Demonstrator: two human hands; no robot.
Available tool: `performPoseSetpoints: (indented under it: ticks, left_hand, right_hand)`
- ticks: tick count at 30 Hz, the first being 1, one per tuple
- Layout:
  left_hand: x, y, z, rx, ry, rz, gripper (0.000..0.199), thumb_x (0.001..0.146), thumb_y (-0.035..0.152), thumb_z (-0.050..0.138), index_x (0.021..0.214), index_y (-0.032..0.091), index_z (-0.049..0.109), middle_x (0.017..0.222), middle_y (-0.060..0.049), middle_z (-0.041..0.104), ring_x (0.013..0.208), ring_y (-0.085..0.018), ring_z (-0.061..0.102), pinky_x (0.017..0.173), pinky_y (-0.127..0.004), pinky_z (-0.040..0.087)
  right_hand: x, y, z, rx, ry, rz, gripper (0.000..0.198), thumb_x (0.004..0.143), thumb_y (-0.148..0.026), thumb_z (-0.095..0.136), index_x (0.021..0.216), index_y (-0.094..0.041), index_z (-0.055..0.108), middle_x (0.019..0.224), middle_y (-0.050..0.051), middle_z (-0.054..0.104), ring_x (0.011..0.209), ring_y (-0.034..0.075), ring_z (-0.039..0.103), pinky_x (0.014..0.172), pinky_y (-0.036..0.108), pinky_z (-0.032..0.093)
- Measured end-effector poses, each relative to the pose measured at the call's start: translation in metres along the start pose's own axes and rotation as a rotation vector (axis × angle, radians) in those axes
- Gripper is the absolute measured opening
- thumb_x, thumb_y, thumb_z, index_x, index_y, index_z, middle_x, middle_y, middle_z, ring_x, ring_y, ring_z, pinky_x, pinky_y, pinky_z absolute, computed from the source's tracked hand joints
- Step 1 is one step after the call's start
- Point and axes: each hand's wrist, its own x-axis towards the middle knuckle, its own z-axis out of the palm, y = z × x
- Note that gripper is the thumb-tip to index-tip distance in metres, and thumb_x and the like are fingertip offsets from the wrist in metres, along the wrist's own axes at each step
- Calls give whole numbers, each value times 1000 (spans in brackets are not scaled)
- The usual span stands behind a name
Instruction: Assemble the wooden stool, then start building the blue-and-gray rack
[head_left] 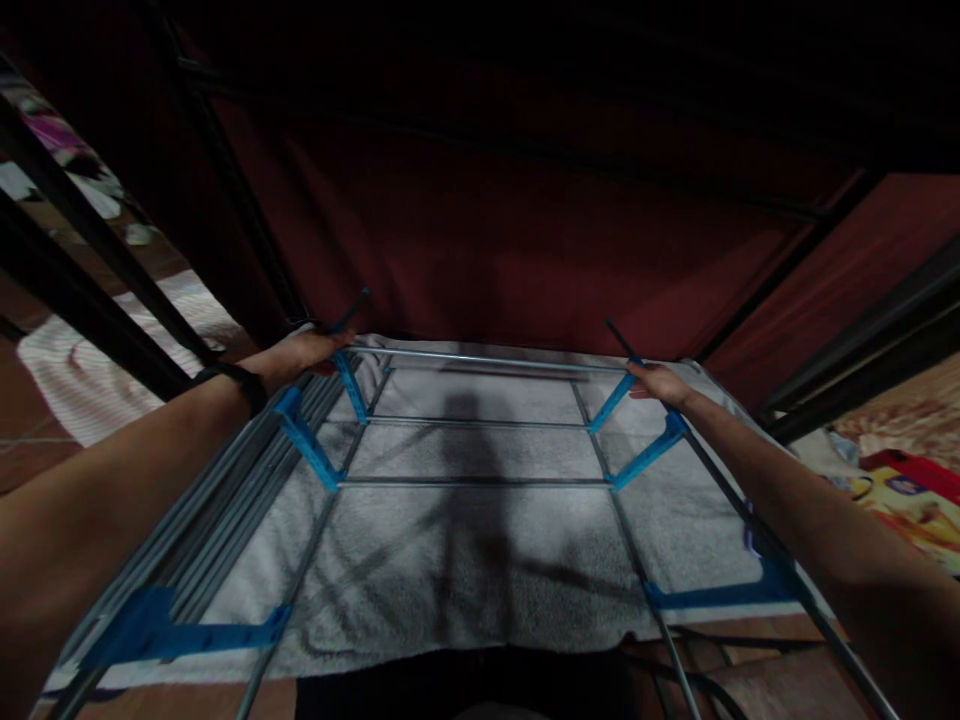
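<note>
A rack of grey metal tubes (480, 484) with blue plastic brackets, which looks like a drying rack, lies in front of me over a pale towel. My left hand (316, 350) is closed at its far left corner, by a blue bracket (351, 385). At the far right corner, my right hand (654, 384) has its fingers around the frame near another blue bracket (611, 402). A crossbar (487, 358) runs between the two hands. Below my left forearm, several grey tubes (251, 485) lie side by side. Parts of both grips are hidden.
Beneath the rack spreads the grey-white towel (405, 570). A dark red panel (525, 260) with black bars rises beyond it. At left lies a striped cloth (82, 370) behind black metal bars (97, 310). A red and yellow package (911, 500) sits at right.
</note>
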Motion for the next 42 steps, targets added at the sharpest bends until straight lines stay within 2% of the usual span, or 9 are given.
performPoseSetpoints:
  ticks: [4, 9, 14, 18, 22, 26, 30, 36, 42]
  left_hand:
    - [-12, -2, -5, -20, -29, -48, 62, 87, 61, 59, 125, 11, 59, 112, -13, 68, 80, -14, 62, 67, -23, 51]
    - [-36, -13, -12, -149, -24, -156, 65, 87, 61, 57, 132, 14, 56, 113, -17, 66, 81, -20, 67, 64, -28, 56]
    - [-82, -25, -22, -360, -112, -229, 65, 80, 58, 68, 134, 25, 56, 112, -14, 69, 80, -23, 72, 65, -35, 62]
    - [-111, -34, -27, -462, -113, -345, 52, 75, 52, 75, 116, 22, 65, 104, -13, 74, 85, -25, 74, 70, -34, 63]
    - [-123, -36, -22, -340, 9, -232, 44, 72, 52, 74, 106, 23, 69, 108, -13, 75, 105, -27, 71, 75, -26, 62]
    - [-129, -30, -12, -294, 35, -154, 41, 74, 49, 71, 104, 23, 71, 110, -12, 75, 116, -27, 66, 77, -21, 60]
    - [-134, -25, -6, -361, 42, -156, 35, 73, 41, 70, 102, 21, 70, 110, -14, 74, 116, -31, 66, 70, -27, 63]
    - [-139, -19, -6, -382, 51, -153, 26, 77, 36, 69, 98, 21, 71, 109, -14, 75, 119, -31, 64, 75, -28, 63]
    - [-129, -6, -8, -405, 45, -107, 24, 83, 28, 66, 104, 18, 69, 98, -10, 77, 94, -26, 74, 66, -29, 64]
  right_hand:
    - [-15, 0, -5, 55, -27, 4, 38, 90, -53, 57, 100, -17, 64, 92, 13, 72, 80, 21, 71, 68, 26, 60]
    - [-49, 5, -17, 98, -97, -4, 51, 93, -53, 53, 127, -15, 57, 113, 15, 69, 84, 18, 70, 69, 25, 60]
    - [-90, 18, -26, 153, -155, 1, 49, 97, -48, 47, 134, -17, 53, 125, 16, 66, 92, 19, 70, 76, 26, 60]
    - [-117, 36, -32, 115, -161, -35, 41, 95, -44, 54, 126, -18, 58, 125, 13, 67, 103, 20, 69, 81, 26, 60]
    - [-134, 48, -36, 170, -137, -33, 31, 88, -35, 64, 115, -21, 62, 123, 9, 68, 109, 20, 67, 82, 26, 61]
    - [-142, 48, -35, 230, -133, -53, 23, 86, -27, 65, 108, -20, 64, 116, 7, 70, 106, 19, 68, 86, 26, 60]
    - [-140, 45, -30, 239, -112, -80, 12, 86, -23, 63, 97, -18, 65, 106, 9, 73, 99, 20, 70, 87, 29, 60]
    - [-134, 46, -26, 277, -62, -67, 13, 85, -19, 61, 98, -17, 63, 107, 10, 73, 92, 19, 71, 85, 30, 61]
    - [-125, 38, -33, 250, -26, -104, 5, 87, -19, 60, 91, -19, 63, 106, 9, 73, 95, 19, 70, 84, 29, 62]
